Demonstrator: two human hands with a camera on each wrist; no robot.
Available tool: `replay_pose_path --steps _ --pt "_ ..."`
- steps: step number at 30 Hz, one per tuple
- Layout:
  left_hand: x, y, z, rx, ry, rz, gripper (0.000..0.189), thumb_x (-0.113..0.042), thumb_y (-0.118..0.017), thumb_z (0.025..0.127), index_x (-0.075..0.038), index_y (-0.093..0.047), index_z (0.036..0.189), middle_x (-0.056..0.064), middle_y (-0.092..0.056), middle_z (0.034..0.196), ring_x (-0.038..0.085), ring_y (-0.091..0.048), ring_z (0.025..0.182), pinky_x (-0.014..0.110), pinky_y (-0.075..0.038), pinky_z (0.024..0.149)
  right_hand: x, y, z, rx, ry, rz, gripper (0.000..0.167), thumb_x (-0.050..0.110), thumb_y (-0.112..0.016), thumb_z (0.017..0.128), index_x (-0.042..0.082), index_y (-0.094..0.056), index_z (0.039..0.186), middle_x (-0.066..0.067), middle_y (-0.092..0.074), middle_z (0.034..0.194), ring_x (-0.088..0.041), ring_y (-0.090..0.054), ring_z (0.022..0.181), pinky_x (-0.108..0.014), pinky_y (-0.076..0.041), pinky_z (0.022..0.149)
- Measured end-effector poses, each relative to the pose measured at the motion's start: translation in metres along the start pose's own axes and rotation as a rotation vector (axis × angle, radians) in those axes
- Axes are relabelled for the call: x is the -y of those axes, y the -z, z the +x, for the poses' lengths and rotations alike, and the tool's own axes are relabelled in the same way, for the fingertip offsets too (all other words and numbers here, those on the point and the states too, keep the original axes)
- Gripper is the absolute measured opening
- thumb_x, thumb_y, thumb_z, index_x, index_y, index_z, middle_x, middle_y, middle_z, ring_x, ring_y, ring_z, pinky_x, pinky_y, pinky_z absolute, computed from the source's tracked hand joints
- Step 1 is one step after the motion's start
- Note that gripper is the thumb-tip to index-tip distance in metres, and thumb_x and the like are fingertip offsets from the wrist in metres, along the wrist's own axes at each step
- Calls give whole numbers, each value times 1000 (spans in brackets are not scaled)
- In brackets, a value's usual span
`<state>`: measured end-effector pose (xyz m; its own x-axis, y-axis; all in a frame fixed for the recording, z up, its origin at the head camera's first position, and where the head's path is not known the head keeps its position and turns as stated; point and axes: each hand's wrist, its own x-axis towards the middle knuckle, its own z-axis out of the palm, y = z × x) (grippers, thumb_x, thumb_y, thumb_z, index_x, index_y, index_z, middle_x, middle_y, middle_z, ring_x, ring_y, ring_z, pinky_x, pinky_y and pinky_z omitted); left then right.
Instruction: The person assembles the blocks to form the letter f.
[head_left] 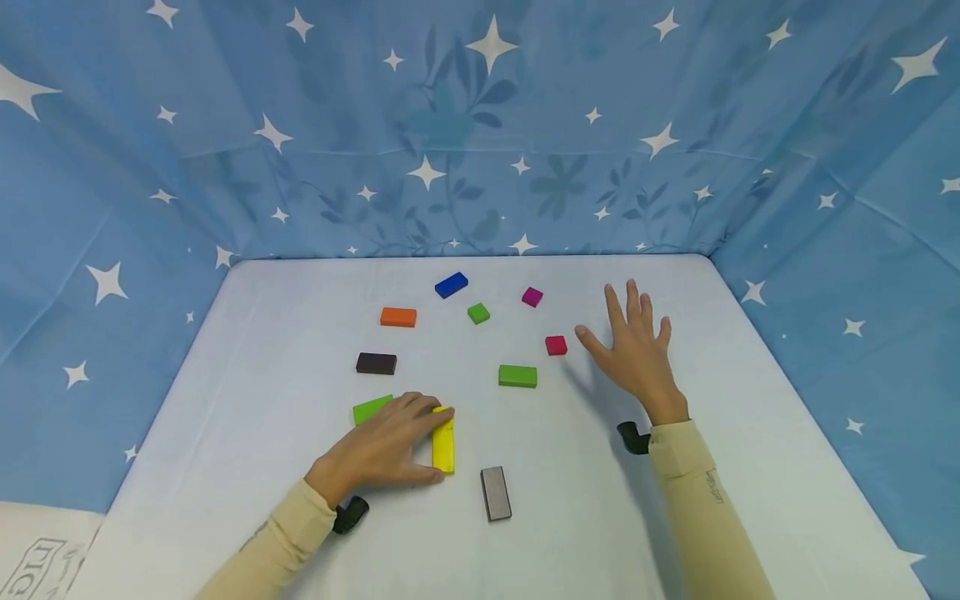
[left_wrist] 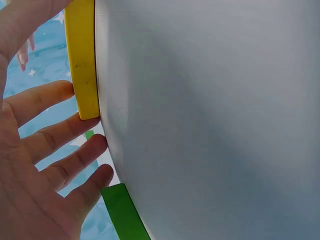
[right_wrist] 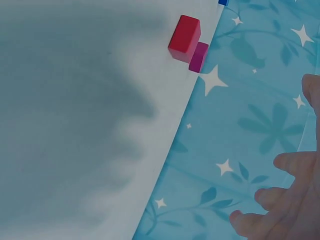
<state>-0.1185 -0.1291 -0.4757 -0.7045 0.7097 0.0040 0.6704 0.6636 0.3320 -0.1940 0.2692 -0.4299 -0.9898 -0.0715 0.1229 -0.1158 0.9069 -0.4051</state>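
At the lower left, my left hand (head_left: 390, 442) pinches a long yellow block (head_left: 443, 442) lying on the white table (head_left: 585, 517), thumb at its near end and fingers at its far end. In the left wrist view the yellow block (left_wrist: 84, 60) meets the index and middle fingertips. A green block (head_left: 371, 409) lies partly hidden behind that hand. My right hand (head_left: 637, 354) hovers at the right with fingers spread and holds nothing. Nearest to it are a red block (head_left: 556, 345) and a magenta block (head_left: 532, 297).
Also on the table are blue (head_left: 452, 285), orange (head_left: 398, 317) and black (head_left: 377, 363) blocks, a small green block (head_left: 478, 313), a longer green block (head_left: 517, 377) and a grey block (head_left: 496, 493). Blue star-patterned curtains (head_left: 465, 125) enclose the back and sides.
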Motion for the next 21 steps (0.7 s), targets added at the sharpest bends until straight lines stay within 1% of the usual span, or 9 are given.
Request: replay_pose_path --steps 4,9,13,17,21 --pt "1 0 4 -15 -6 2 81 -55 -80 91 -10 -58 154 13 -58 149 34 -52 138 53 -39 119 -3 2 -10 -18 3 14 91 54 -56 106 6 -17 172 -25 2 177 -52 1 160 -80 5 117" --pt "4 0 7 -40 -10 -20 81 -53 -82 90 -8 -58 153 11 -59 151 33 -52 138 53 -38 119 -6 2 -23 -38 33 20 89 51 -59 106 2 -22 170 -27 -5 176 -53 -5 159 -80 1 118" --pt "6 -2 8 -44 1 -50 85 -55 -82 90 -6 -55 155 11 -57 155 37 -50 140 56 -36 120 -7 1 -33 -49 55 30 87 48 -62 106 1 -24 169 -27 -8 176 -52 -8 159 -77 0 120" --pt "7 -2 8 -47 21 -84 86 -57 -78 94 -10 -51 160 13 -50 162 42 -42 149 60 -32 122 -7 0 -43 -55 71 45 86 45 -64 106 2 -26 169 -24 -11 176 -50 -9 160 -74 -1 122" --pt "9 -1 6 -78 24 -87 73 -48 -73 101 -13 -50 162 14 -46 165 46 -34 155 64 -27 122 -4 -1 -56 -44 101 67 83 41 -66 106 1 -28 168 -23 -15 176 -49 -12 160 -72 -4 123"
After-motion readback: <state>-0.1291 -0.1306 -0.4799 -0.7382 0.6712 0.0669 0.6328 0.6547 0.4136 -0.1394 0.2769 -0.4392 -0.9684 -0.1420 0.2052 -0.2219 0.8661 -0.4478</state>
